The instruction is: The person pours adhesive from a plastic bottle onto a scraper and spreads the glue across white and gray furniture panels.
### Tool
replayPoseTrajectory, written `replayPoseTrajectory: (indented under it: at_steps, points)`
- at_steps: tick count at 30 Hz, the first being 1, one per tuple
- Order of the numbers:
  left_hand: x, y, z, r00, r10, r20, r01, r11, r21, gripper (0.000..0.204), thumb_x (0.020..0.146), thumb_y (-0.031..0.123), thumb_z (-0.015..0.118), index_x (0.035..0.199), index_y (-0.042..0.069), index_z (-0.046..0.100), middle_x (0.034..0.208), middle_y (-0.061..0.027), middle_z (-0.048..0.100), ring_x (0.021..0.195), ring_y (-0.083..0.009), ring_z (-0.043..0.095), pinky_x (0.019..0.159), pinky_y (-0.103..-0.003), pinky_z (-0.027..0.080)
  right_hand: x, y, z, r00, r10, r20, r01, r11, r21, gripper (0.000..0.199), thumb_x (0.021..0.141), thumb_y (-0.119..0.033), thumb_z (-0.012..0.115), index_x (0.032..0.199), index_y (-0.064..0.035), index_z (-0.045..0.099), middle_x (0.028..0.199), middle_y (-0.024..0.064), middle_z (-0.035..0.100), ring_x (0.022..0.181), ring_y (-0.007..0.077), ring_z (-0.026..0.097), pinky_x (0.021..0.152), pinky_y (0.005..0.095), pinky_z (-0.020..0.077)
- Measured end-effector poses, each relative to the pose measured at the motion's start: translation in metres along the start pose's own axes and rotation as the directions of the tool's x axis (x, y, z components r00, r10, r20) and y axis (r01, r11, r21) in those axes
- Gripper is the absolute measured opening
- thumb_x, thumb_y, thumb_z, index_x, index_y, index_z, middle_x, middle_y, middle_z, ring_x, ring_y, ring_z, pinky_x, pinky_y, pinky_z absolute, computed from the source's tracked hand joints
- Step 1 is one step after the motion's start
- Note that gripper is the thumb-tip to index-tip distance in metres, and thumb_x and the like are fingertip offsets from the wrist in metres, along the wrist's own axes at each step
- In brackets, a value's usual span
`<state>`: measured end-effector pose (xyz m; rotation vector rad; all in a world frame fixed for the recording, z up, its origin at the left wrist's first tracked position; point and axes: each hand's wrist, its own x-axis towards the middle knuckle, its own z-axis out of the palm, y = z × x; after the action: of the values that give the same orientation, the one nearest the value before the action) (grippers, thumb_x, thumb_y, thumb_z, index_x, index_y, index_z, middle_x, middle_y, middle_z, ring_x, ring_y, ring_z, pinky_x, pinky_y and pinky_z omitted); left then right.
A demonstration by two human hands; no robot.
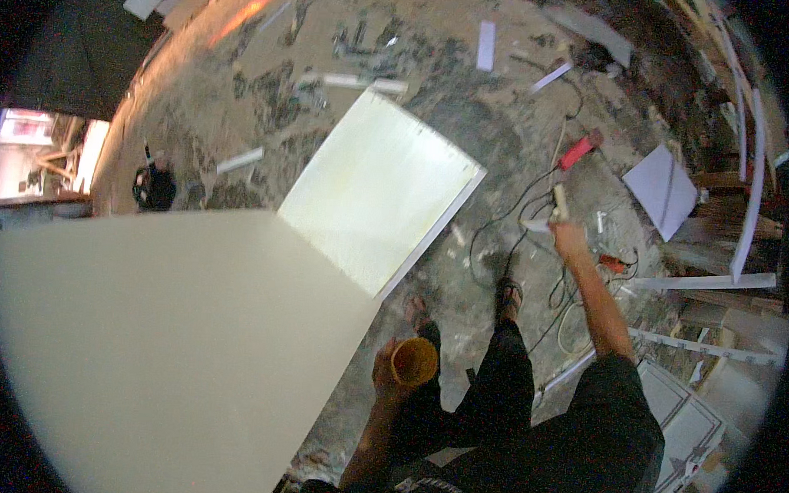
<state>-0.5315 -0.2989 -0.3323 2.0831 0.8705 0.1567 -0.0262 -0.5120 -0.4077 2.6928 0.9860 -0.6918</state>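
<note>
My left hand (385, 370) is closed around the side of a yellow cup-like container (414, 362), held open end up over my legs. My right hand (569, 241) reaches out over the floor, its fingers closed by a pale flat piece (537, 225); its exact kind is too blurred to tell. A cream cylindrical thing (559, 200) shows just beyond those fingers. To my left, a large white board (165, 334) meets a smaller whitish panel (379, 185) along a corner line.
Dark cords loop over the floor near a red tool (578, 152) and an orange-red one (614, 264). A white sheet (661, 191) and long white strips (706, 282) lie at the right. A dark round object (155, 188) sits beyond the large board.
</note>
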Motion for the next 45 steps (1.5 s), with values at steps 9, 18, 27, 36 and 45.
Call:
replayPoseTrajectory:
  at_steps: [9, 18, 27, 36, 45]
  points:
    - [0.126, 0.229, 0.061, 0.997, 0.057, 0.056, -0.055, 0.998, -0.033, 0.087, 0.065, 0.03, 0.088, 0.14, 0.004, 0.051, 0.126, -0.0165, 0.064, 0.116, -0.0347, 0.062, 0.1, -0.044, 0.049, -0.157, 0.1, -0.16, 0.834, 0.246, -0.494, 0.287, 0.571, 0.769, 0.028, 0.089, 0.0, 0.055, 0.114, 0.0007, 0.066, 0.107, 0.0229, 0.068, 0.106, 0.0355, 0.066, 0.092, 0.0414, 0.0491]
    - [0.272, 0.542, 0.153, 0.962, 0.272, 0.0, -0.263, 0.93, -0.256, 0.072, 0.063, 0.028, 0.088, 0.126, 0.007, 0.06, 0.112, -0.0119, 0.072, 0.105, -0.0267, 0.069, 0.094, -0.038, 0.054, -0.222, 0.236, -0.472, 0.353, 0.342, -0.871, 0.455, 0.751, 0.479, 0.044, 0.09, -0.003, 0.052, 0.133, -0.0027, 0.06, 0.132, 0.0193, 0.063, 0.13, 0.0328, 0.056, 0.108, 0.0388, 0.0423]
    - [0.448, 0.628, 0.234, 0.863, 0.341, 0.372, 0.088, 0.623, -0.777, 0.048, 0.08, 0.02, 0.078, 0.122, 0.003, 0.063, 0.116, -0.0121, 0.07, 0.108, -0.0243, 0.068, 0.089, -0.038, 0.055, -0.077, 0.255, -0.449, 0.829, -0.256, -0.497, 0.315, 0.949, 0.035, 0.091, 0.076, -0.015, 0.069, 0.157, -0.0222, 0.03, 0.162, 0.0066, 0.03, 0.149, 0.0298, 0.027, 0.12, 0.0601, 0.0145]
    - [0.668, 0.667, 0.256, 0.619, 0.743, 0.255, -0.629, 0.663, -0.406, 0.052, 0.075, 0.02, 0.076, 0.122, 0.005, 0.064, 0.123, -0.0148, 0.067, 0.119, -0.0322, 0.061, 0.098, -0.044, 0.048, 0.112, 0.291, -0.521, 0.864, 0.019, -0.502, 0.205, 0.899, 0.387, 0.09, 0.074, -0.006, 0.062, 0.157, -0.0184, 0.03, 0.159, 0.0155, 0.033, 0.148, 0.0329, 0.03, 0.12, 0.061, 0.0106]
    - [0.858, 0.806, 0.269, 0.359, 0.854, 0.377, -0.814, 0.483, -0.321, 0.042, 0.071, 0.03, 0.081, 0.107, 0.01, 0.073, 0.105, -0.0107, 0.073, 0.099, -0.0324, 0.069, 0.087, -0.042, 0.054, 0.237, 0.374, -0.562, 0.736, 0.573, -0.361, 0.1, 0.436, 0.895, 0.114, 0.068, -0.027, 0.088, 0.155, 0.0, 0.019, 0.153, 0.0276, 0.032, 0.143, 0.0397, 0.031, 0.119, 0.0471, 0.0252]
